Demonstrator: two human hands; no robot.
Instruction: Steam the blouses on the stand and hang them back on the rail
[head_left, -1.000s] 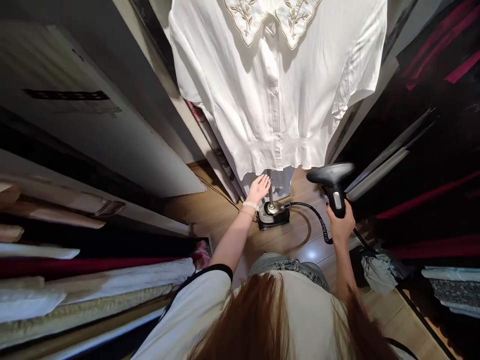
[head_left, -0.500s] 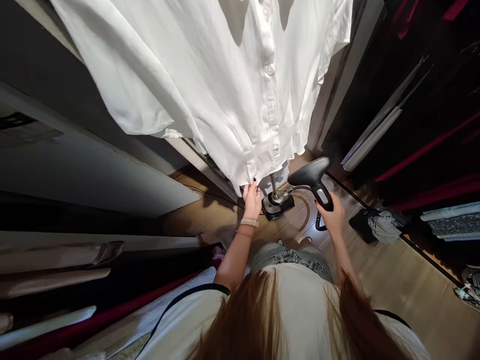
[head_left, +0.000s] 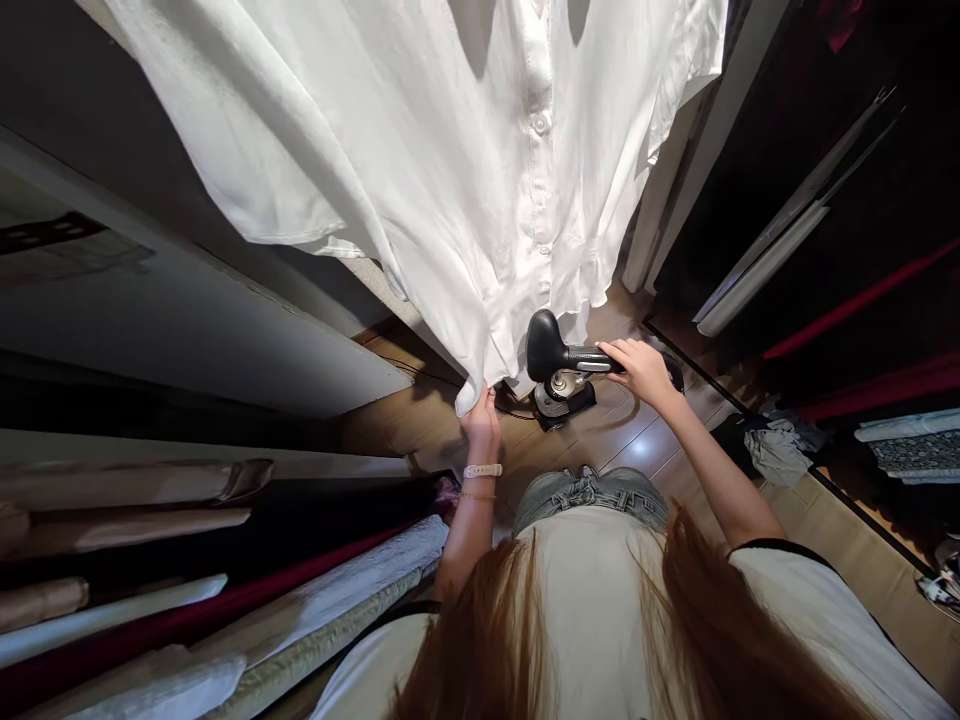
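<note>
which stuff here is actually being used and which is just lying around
In use:
- white button-front shirt, hem pinched by the left hand
- black garment steamer head, held in the right hand
- black-and-silver steamer base on the wooden floor

Lying about:
- crumpled grey cloth on the floor
- cream fabric lengths stacked at left

The blouse is plain white. The steamer head is black with a silver stripe; the shorts are faded blue denim.

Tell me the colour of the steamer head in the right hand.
The steamer head is black; it shows best in the head view.
</note>
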